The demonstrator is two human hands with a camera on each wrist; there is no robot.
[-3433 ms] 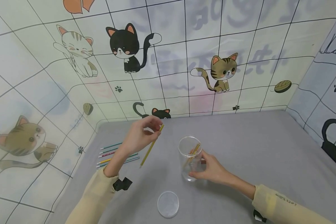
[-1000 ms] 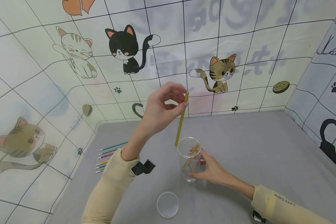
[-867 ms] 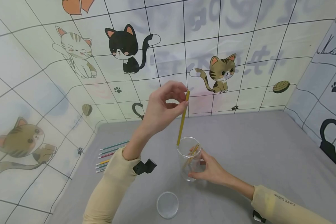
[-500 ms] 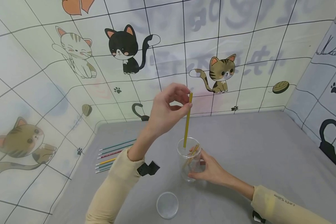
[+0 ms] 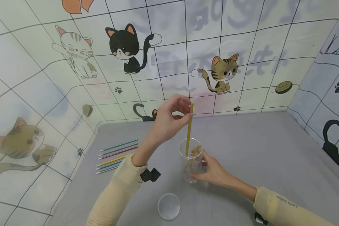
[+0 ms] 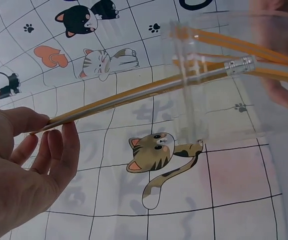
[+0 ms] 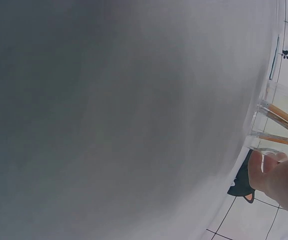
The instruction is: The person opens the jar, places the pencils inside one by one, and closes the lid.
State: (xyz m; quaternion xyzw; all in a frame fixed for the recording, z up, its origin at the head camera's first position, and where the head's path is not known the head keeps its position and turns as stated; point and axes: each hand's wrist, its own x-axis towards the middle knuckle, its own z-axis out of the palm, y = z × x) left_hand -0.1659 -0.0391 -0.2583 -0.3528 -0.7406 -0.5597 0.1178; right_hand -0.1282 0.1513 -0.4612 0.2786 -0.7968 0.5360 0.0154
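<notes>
My left hand (image 5: 169,121) pinches a yellow pencil (image 5: 189,133) near its upper end, between thumb and fingers. The pencil's lower end is inside the mouth of a clear glass (image 5: 186,172). In the left wrist view, the metal ferrule (image 6: 240,65) of that pencil shows inside the rim. Several yellow pencils (image 5: 196,151) lean together in the glass toward its right side. My right hand (image 5: 214,171) grips the glass low on its right side, thumb in front. The right wrist view has the right hand (image 7: 284,180) at its right edge, beside the pencils.
On the left of the grey table (image 5: 257,150) several pencils (image 5: 117,153) lie in a row, mostly teal, with one red and one yellow. My left sleeve partly covers them. A round clear lid (image 5: 169,207) lies in front of the glass. A cat-print wall cloth (image 5: 175,47) rises behind.
My left hand has carried the yellow pencil up and right from beside the row to over the glass, then lowered its end inside. My right hand and the glass have stayed in place.
</notes>
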